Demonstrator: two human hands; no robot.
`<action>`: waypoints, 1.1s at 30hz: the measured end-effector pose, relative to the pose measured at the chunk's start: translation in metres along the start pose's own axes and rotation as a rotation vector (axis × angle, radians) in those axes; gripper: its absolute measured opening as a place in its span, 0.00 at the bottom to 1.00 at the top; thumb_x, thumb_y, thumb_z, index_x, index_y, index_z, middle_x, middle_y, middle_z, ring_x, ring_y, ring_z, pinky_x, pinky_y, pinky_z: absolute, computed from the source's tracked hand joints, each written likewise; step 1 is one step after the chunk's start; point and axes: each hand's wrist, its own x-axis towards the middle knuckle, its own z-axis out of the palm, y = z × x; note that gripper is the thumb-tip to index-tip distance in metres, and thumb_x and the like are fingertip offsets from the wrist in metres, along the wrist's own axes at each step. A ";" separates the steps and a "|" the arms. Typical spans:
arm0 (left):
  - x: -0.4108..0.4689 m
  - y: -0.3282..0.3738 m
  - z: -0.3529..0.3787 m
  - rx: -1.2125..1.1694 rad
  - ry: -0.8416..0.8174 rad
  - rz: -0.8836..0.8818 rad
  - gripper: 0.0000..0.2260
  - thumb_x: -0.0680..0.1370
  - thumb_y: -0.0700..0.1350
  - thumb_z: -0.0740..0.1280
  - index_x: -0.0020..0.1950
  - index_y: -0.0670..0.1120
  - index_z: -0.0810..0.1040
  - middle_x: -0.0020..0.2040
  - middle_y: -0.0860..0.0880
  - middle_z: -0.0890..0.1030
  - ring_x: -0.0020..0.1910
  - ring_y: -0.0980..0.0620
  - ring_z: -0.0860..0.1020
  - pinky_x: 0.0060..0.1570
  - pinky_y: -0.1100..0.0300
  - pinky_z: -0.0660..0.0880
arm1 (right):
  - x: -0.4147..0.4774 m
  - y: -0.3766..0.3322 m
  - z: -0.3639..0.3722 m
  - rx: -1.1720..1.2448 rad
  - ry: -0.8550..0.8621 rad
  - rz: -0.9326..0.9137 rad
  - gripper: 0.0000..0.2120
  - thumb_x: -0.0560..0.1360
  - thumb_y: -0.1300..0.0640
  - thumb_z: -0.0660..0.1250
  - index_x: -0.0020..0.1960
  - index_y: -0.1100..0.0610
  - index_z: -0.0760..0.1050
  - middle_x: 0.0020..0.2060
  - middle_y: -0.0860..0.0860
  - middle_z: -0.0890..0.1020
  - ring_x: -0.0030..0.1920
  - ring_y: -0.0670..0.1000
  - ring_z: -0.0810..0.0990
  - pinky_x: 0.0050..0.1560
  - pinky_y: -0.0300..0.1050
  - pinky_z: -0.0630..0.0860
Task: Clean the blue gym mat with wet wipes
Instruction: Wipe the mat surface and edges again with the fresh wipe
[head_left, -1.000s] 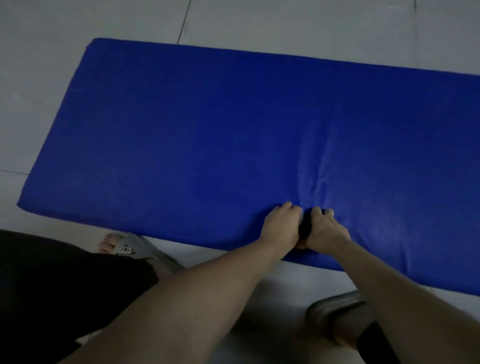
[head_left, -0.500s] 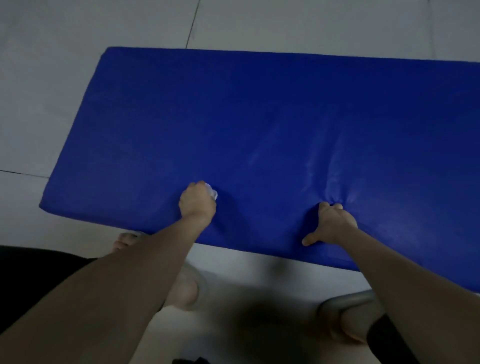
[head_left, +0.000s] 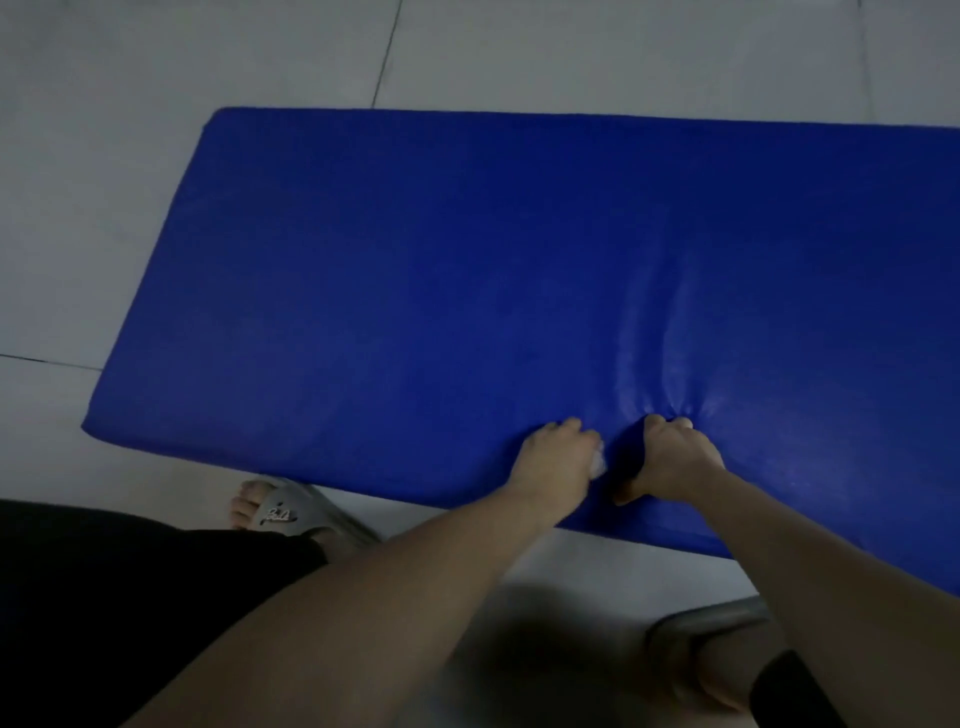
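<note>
The blue gym mat (head_left: 467, 270) lies flat on the pale tiled floor and runs out of view at the right. My left hand (head_left: 553, 460) sits on its near edge with the fingers curled round a white wet wipe (head_left: 597, 464), of which only a small crumpled bit shows at the hand's right side. Just to the right, my right hand (head_left: 670, 460) grips the mat's near edge, fingers dug into the top and thumb down the side. The cover wrinkles and dents above that hand. A narrow gap separates the two hands.
Pale floor tiles (head_left: 208, 62) surround the mat. My left foot in a grey slipper (head_left: 283, 512) stands just before the mat's near edge, beside my dark shorts (head_left: 130, 597). Another grey slipper (head_left: 711, 644) is at the lower right.
My left hand with the wipe has slid right along the mat's near edge, back close to my right hand. The right hand keeps its grip on the edge.
</note>
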 end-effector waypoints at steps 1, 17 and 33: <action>-0.001 -0.015 -0.005 0.053 0.022 -0.019 0.09 0.80 0.43 0.66 0.59 0.47 0.77 0.56 0.46 0.76 0.54 0.43 0.77 0.50 0.50 0.74 | 0.000 0.001 -0.001 -0.007 -0.006 -0.009 0.54 0.56 0.32 0.81 0.70 0.57 0.62 0.62 0.58 0.70 0.59 0.58 0.77 0.55 0.50 0.76; -0.024 -0.062 -0.014 -0.178 0.153 -0.412 0.08 0.81 0.46 0.62 0.42 0.48 0.71 0.47 0.45 0.79 0.42 0.42 0.78 0.43 0.52 0.75 | -0.003 0.002 -0.001 -0.016 0.013 -0.017 0.57 0.54 0.30 0.81 0.72 0.56 0.63 0.64 0.58 0.71 0.62 0.58 0.76 0.57 0.52 0.76; -0.053 -0.131 -0.028 0.046 0.108 -0.519 0.08 0.80 0.45 0.62 0.47 0.45 0.79 0.48 0.45 0.79 0.42 0.43 0.77 0.41 0.55 0.72 | 0.005 0.006 0.004 -0.027 0.054 -0.069 0.57 0.52 0.28 0.79 0.70 0.56 0.64 0.62 0.56 0.74 0.59 0.56 0.76 0.56 0.51 0.77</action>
